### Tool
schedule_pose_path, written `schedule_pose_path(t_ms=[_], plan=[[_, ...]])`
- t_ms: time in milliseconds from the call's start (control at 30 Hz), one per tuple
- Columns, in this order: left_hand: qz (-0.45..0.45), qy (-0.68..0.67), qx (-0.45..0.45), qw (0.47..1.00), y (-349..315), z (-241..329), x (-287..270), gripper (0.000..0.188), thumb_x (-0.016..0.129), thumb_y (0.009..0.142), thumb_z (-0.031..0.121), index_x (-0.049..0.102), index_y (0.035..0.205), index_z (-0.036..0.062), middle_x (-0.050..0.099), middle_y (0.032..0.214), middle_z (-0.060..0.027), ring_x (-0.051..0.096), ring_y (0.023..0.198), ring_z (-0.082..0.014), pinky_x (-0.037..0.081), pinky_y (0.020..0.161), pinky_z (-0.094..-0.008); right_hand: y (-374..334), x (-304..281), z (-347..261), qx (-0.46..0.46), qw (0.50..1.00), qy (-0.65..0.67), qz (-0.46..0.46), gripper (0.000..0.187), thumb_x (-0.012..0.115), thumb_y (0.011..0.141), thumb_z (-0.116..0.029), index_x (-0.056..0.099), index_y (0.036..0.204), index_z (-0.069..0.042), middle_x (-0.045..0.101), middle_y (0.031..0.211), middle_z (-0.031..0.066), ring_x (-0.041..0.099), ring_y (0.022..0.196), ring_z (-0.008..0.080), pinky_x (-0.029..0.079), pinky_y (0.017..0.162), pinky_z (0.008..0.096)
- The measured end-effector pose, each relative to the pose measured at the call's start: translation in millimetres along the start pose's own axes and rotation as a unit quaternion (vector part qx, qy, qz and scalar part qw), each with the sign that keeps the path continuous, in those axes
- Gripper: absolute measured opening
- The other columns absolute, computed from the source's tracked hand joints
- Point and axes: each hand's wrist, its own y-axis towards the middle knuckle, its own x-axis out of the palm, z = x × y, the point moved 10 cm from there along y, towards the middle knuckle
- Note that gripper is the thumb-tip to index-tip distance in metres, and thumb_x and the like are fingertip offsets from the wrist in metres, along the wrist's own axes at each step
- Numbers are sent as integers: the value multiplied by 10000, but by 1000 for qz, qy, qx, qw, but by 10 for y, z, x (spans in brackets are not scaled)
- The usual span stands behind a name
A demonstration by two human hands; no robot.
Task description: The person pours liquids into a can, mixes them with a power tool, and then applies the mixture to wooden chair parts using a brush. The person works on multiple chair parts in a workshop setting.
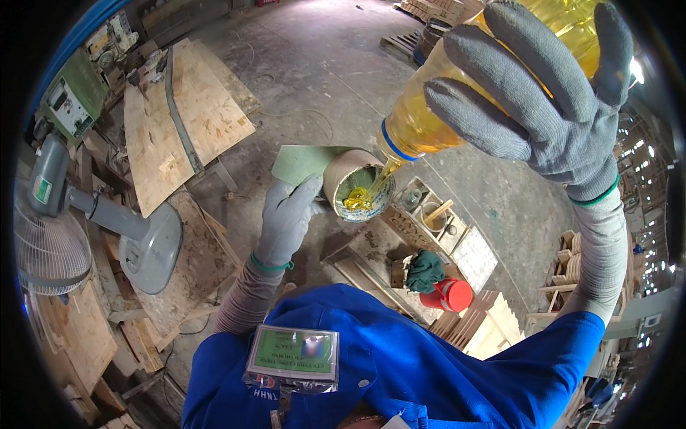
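Note:
My right hand (529, 107), in a grey coated glove, is wrapped round a large clear plastic bottle (429, 118) of yellow liquid. The bottle is tilted neck down, with a blue ring near its mouth. A yellow stream (382, 175) runs from it into a round, stained cup (337, 171), where yellow liquid shows inside. My left hand (286, 222), gloved too, is closed at the cup's left side. A flat pale green piece (304, 163) sticks out there beside its fingertips; whether it is joined to the cup I cannot tell.
Below the cup stands a worn bench (389, 236) with a small pot (434, 214), a dark green cloth (425, 270) and a red bucket (449, 294). A grey fan (53, 247) and large wooden boards (186, 114) are at the left. Stacked wood pieces (482, 325) lie lower right.

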Motion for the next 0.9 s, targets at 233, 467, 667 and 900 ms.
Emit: schedule_pose_path(t_ms=[233,467,667,900], plan=[[-26,-24,-13,999,34,-37,38,196,494,952,52,553,1129,-7,614,1016,-58,629,889,-126,567,766,-297,-38,41,22,-19,1000,-22,-11,347,599,846,-281,511,1128,-464,586,1150,-123,522,1180,81,149,1094,714],[-45,-31,-19,998,79,-119,69,205,485,956,51,538,1143,-14,606,1049,-78,628,937,-160,570,792,-327,-276,310,32,31,999,-30,-25,363,614,835,-317,503,1149,-463,581,1177,-132,521,1183,86,150,1086,724],[-41,-26,-27,998,83,-131,10,179,486,955,46,559,1107,-14,612,1021,-76,632,916,-158,571,781,-322,-113,22,25,-14,998,-46,-37,375,623,827,-331,499,1155,-463,578,1187,-133,522,1182,94,159,1073,738],[-34,-32,-30,998,69,-111,-14,159,486,954,39,570,1071,-28,621,987,-83,642,886,-162,576,769,-321,-52,37,23,-3,993,-58,-102,319,588,848,-333,516,1130,-463,577,1195,-127,522,1188,93,149,1073,741]])
